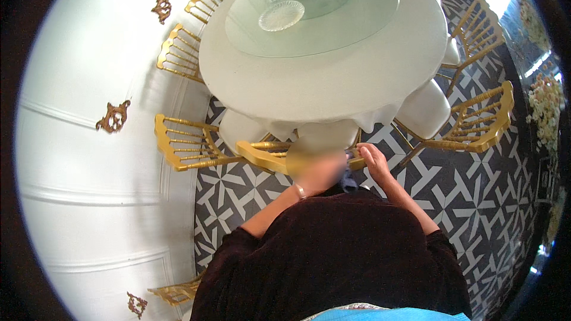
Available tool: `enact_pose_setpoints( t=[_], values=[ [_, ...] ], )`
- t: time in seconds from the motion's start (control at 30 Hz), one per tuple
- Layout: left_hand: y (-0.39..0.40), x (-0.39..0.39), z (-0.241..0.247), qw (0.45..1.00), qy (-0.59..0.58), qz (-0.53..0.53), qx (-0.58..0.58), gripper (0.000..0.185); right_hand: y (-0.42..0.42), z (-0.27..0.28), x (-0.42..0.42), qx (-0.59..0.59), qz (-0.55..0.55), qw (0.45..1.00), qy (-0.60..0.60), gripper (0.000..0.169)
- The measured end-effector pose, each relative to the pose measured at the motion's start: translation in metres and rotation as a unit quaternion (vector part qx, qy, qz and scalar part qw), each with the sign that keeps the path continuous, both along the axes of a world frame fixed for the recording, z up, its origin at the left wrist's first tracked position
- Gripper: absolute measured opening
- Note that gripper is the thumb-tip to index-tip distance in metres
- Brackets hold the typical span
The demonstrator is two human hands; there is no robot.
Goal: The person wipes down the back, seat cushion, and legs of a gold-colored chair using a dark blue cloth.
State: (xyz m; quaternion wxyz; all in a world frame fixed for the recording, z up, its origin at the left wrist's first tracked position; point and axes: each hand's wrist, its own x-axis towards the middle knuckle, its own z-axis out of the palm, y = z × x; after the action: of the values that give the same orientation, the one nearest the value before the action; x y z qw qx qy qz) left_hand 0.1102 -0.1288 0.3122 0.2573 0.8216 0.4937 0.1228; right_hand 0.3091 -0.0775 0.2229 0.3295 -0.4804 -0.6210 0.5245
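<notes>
Directly before me stands a gold spindle-back chair [263, 156], its pale seat [328, 133] partly under the tablecloth. My left hand [322, 174], with a band on its wrist, is over the middle of the chair's top rail. A blurred patch hides its fingers. Beside it a dark blue cloth [349, 179] hangs down from the rail; what holds the cloth is hidden. At the right end of the backrest, my right hand [376, 162] rests with its fingers curled around the edge.
A round table [321, 84] with a white cloth bears a glass turntable [352, 38] and a clear ribbed glass plate [282, 16]. Gold chairs flank me at left [189, 160] and right [484, 136]. A white panelled wall [89, 165] runs along the left; dried flowers [545, 111] line the right.
</notes>
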Motion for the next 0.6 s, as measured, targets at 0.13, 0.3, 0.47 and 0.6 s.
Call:
enact_pose_setpoints(
  t=[0.13,0.3,0.47,0.6],
  values=[
    [-0.026,-0.044,0.045,0.998,0.030,0.041,0.024,0.061,-0.006,0.017,0.001,0.023,0.034,0.999,0.013,0.033],
    [-0.056,-0.124,0.008,0.978,0.157,0.109,0.079,0.063,-0.008,0.009,0.003,0.021,0.030,0.999,0.009,0.029],
    [-0.065,-0.201,-0.009,0.960,0.218,0.142,0.104,0.066,-0.015,0.016,-0.007,0.049,0.036,0.997,-0.044,0.034],
    [-0.057,-0.225,-0.012,0.960,0.204,0.132,0.141,0.064,-0.012,0.013,-0.005,-0.014,0.016,0.999,-0.032,0.033]
  ],
)
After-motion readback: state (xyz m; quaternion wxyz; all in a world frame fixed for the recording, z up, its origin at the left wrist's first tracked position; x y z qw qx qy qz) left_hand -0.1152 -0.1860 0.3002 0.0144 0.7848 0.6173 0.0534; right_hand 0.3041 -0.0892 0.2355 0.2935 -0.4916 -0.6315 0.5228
